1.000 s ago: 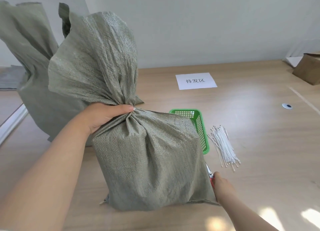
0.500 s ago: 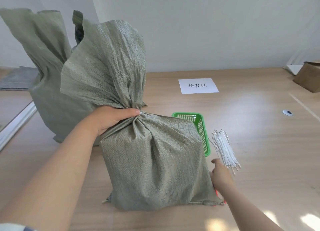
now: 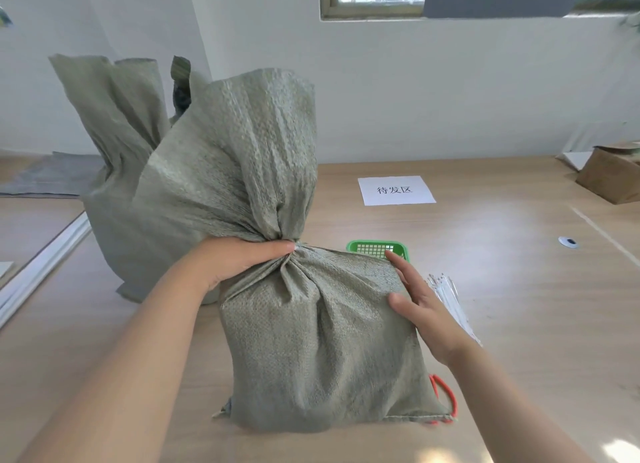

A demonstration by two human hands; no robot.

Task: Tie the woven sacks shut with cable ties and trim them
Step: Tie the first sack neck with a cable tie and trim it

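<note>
Clamping the gathered neck, the left hand (image 3: 239, 261) steadies a woven sack (image 3: 311, 331) standing on the table (image 3: 519, 306); the right hand (image 3: 420, 310), fingers spread, presses its side (cable ties (image 3: 450, 299) just beside). Loosening risks the neck unfurling.

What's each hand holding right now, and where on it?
Left hand grips the front sack at its gathered neck. Right hand holds nothing; it lies flat and open against the sack's right side.

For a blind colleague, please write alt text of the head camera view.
The left hand squeezes the gathered neck of a green woven sack standing on a wooden table, the right hand flat on its side; white cable ties lie beside it.
</note>
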